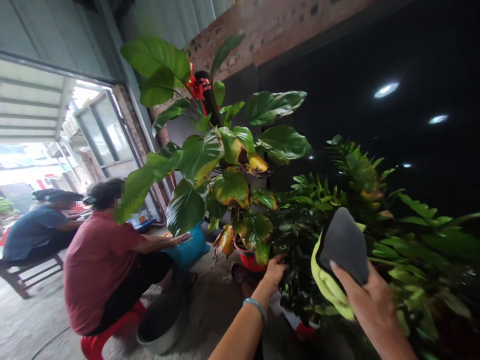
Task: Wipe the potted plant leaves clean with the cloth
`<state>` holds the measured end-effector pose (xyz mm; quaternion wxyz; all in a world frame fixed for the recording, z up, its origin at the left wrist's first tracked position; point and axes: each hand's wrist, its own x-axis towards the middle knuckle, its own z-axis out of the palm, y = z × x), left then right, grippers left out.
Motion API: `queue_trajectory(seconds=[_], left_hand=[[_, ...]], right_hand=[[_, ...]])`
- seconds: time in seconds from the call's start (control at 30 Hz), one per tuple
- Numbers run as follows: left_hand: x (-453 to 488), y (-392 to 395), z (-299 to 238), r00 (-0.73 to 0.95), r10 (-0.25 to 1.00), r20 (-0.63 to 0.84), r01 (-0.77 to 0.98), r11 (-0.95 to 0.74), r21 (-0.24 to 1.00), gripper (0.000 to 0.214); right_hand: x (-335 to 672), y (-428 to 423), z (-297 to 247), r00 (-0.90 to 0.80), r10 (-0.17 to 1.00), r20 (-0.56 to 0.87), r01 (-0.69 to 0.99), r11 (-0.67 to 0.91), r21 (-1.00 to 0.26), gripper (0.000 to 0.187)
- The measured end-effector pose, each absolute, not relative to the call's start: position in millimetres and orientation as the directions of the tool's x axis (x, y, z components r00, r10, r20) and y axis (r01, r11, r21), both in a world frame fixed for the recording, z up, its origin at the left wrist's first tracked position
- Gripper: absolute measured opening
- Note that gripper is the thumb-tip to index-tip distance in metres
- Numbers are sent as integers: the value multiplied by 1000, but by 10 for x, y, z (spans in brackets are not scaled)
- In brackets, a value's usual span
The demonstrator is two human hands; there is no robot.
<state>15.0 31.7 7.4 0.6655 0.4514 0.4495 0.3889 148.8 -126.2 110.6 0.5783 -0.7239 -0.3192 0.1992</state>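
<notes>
My right hand is closed round a soft, padded piece with a grey face and yellow-green fabric along its edge. The thumb presses on the grey side, and I cannot tell its exact kind. Left of it, my left hand, with a pale bracelet on the wrist, reaches into a dark leafy plant. Its fingers are bent among the leaves; what they pinch, if anything, is hidden. Just above stands a tall broad-leaved plant with some yellowed, browned leaves, in a red pot.
More potted foliage spreads along the dark, glossy wall at right. A person in a red shirt sits on a red stool at left, beside a grey bucket. Another person sits farther back. A blue bag lies behind.
</notes>
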Motion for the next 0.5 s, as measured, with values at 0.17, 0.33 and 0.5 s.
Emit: queue_trajectory(seconds=[0.17, 0.33, 0.5], left_hand=[[135, 131, 88, 253, 918, -306, -202, 360, 911, 41], [96, 103, 6, 261, 898, -355, -337, 429, 838, 38], [113, 92, -67, 214, 896, -389, -346, 442, 827, 58]], right_hand=[[1195, -1270, 661, 519, 854, 41, 295, -134, -946, 43], [1126, -1496, 935, 464, 866, 187, 303, 43, -952, 45], [1285, -1215, 1056, 699, 706, 115, 254, -95, -963, 58]])
